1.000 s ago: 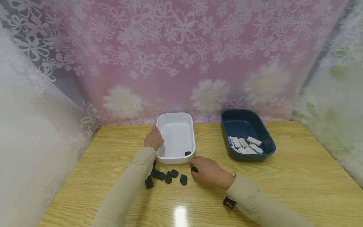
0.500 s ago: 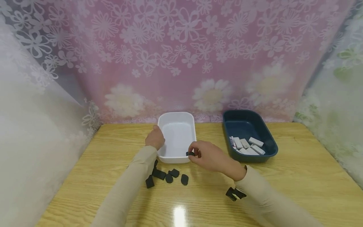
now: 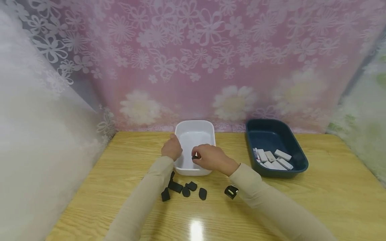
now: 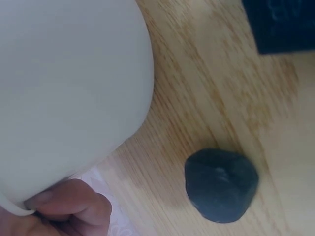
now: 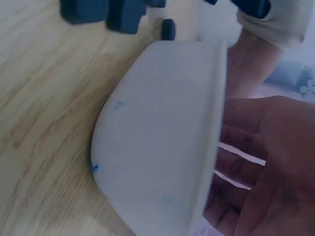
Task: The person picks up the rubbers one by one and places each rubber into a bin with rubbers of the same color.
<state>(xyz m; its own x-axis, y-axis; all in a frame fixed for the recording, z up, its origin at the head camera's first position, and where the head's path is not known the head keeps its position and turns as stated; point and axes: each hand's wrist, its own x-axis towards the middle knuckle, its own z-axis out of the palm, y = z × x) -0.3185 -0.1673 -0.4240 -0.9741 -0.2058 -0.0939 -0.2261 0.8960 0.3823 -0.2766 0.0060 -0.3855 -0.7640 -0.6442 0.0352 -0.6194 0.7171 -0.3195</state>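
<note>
Worktop [image 3: 241,217]: yellowish wood grain, with a bright reflection near the front.
White tub [image 3: 194,135]: smooth, rounded corners, thin rim; the right wrist view shows small blue marks on its outer wall.
Blue tub [image 3: 263,139]: dark, rounded, holding white blocks [image 3: 282,154] with straight edges, to the right of the white tub.
Loose black pieces [image 3: 176,186]: matt, some rounded, some squared, scattered on the worktop before the white tub.
Left hand [image 3: 172,148]: grips the white tub's left rim, thumb and fingers curled on it.
Right hand [image 3: 211,157]: pinches one small black piece.
Held black piece [image 3: 195,157]: between the right hand's fingertips, inside the white tub's outline; whether it touches the bottom cannot be told.
</note>
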